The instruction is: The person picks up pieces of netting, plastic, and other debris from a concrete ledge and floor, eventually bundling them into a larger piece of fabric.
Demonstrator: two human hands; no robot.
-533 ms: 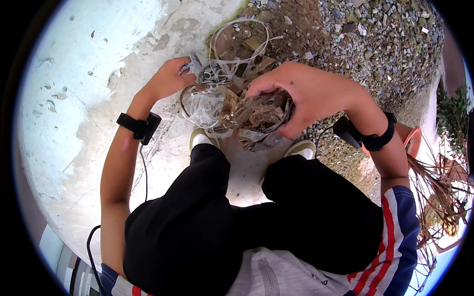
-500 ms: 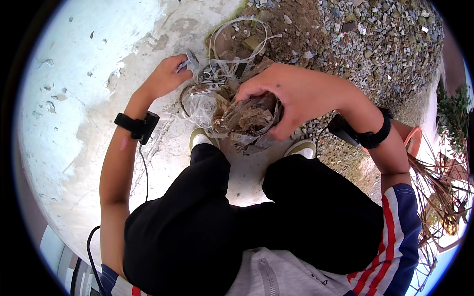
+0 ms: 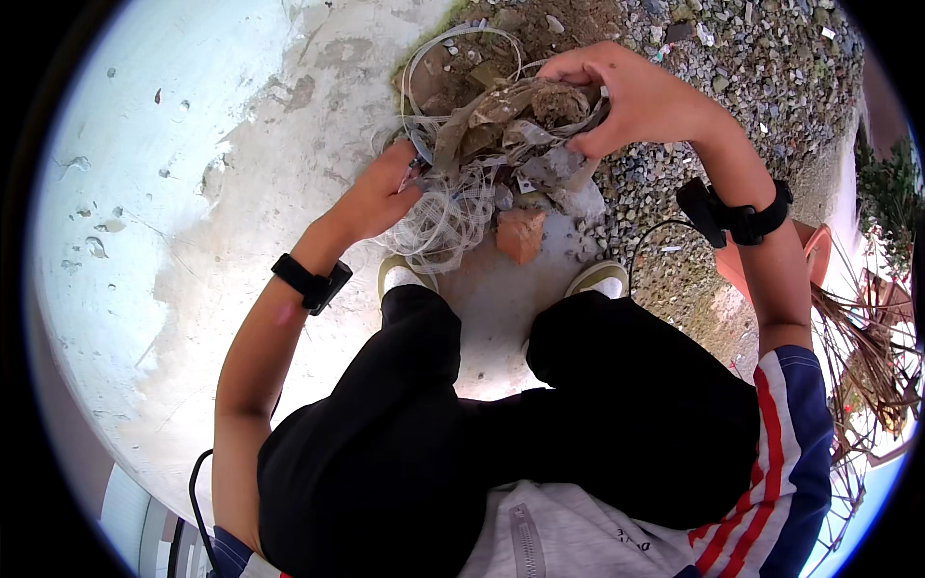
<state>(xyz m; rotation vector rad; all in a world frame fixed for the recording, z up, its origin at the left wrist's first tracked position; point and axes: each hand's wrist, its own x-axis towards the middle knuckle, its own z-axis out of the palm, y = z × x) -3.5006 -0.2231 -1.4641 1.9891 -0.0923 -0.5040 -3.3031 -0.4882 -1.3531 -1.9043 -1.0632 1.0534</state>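
Head view, looking straight down over bent knees in black trousers [image 3: 617,405]. Left hand [image 3: 376,197] pressed into a tangle of pale netting [image 3: 445,217], fingers curled into the mesh and closed on it. Right hand [image 3: 636,96] raised above, fingers pinched shut on a clump of dirty scraps and strapping [image 3: 520,120] that hangs down to meet the netting. Clump and netting bunched together just ahead of two light shoes [image 3: 602,277], over pale concrete [image 3: 193,193]. Reddish brick piece [image 3: 521,234] on the ground, touching the lower edge of the pile. Loop of whitish strap [image 3: 453,48] behind the clump, on bare soil, probably part of the same tangle, hard to tell. Grey gravel [image 3: 752,58] to the right. Black bands on both wrists.
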